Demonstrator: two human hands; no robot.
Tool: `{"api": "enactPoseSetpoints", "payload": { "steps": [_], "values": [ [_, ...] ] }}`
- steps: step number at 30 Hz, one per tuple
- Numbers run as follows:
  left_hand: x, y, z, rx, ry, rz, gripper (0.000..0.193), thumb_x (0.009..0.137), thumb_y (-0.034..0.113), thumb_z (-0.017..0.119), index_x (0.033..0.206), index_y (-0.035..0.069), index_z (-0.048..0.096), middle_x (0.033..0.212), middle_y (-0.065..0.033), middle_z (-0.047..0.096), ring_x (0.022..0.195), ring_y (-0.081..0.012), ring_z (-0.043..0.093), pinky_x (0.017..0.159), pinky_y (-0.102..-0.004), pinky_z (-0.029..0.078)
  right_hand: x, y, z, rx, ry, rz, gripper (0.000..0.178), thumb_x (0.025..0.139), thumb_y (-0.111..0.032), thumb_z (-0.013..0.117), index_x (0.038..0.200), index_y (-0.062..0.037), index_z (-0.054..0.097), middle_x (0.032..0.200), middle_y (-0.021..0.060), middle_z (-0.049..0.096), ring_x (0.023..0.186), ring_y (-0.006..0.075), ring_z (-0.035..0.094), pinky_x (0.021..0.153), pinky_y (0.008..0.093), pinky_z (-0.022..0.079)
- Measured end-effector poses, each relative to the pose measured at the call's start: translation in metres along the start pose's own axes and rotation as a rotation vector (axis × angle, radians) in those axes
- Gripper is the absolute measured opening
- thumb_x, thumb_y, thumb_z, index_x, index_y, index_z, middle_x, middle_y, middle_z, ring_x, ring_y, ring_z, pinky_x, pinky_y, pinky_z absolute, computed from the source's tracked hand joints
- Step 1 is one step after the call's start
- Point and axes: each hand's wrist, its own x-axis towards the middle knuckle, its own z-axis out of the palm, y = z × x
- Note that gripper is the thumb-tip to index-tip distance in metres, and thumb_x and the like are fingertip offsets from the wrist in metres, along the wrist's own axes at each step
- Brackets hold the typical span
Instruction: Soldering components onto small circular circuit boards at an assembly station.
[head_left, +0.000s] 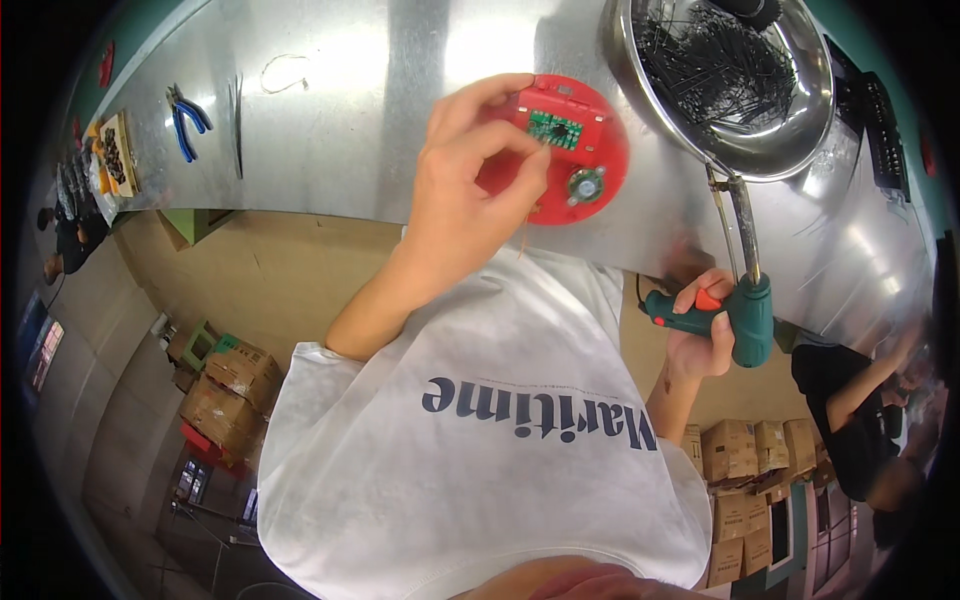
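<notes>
My left hand (470,185) is over a round red plastic housing (612,150) on the metal table. Its thumb and forefinger are pinched beside a green circuit board (556,131) set in the housing; whatever is between them is too small to make out. Other fingers rest at the housing's upper edge. A small round metal part (585,185) sits in the housing below the board, and a thin wire hangs near my wrist. At the table's front edge, my right hand (703,330) grips a green soldering gun (752,325) with a red trigger, its metal barrel pointing away from me.
A steel bowl (640,85) full of thin black pieces stands at the far right, close beyond the gun's tip. Blue-handled pliers (186,125), tweezers (238,125) and a loop of wire (287,74) lie toward the left. Another person (850,410) works at the right.
</notes>
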Motion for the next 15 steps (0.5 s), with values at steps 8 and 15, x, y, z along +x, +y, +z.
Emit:
{"api": "enactPoseSetpoints", "payload": {
  "steps": [8,15],
  "values": [
    [0.006,0.001,-0.022,0.037,-0.162,0.085,0.013,0.081,0.003,0.066,0.094,0.002,0.065,0.128,-0.013,0.055,0.11,-0.0294,0.052,0.093,-0.0371,0.044,0.0,0.0,0.0,0.088,0.044,-0.011,0.038,0.08,-0.019,0.054,0.109,0.0044,0.048,0.098,0.0204,0.051,0.061,0.0235,0.051,0.059,0.0307,0.044],
    [0.036,0.0,-0.037,0.264,-0.348,0.265,0.047,0.075,0.007,0.071,0.12,0.007,0.059,0.108,-0.0115,0.06,0.1,-0.0302,0.056,0.088,-0.0368,0.047,0.0,-0.001,0.007,0.151,0.13,0.061,0.03,0.079,-0.021,0.055,0.096,0.0031,0.05,0.098,0.0192,0.051,0.061,0.0224,0.05,0.059,0.0303,0.043]
  ]
}}
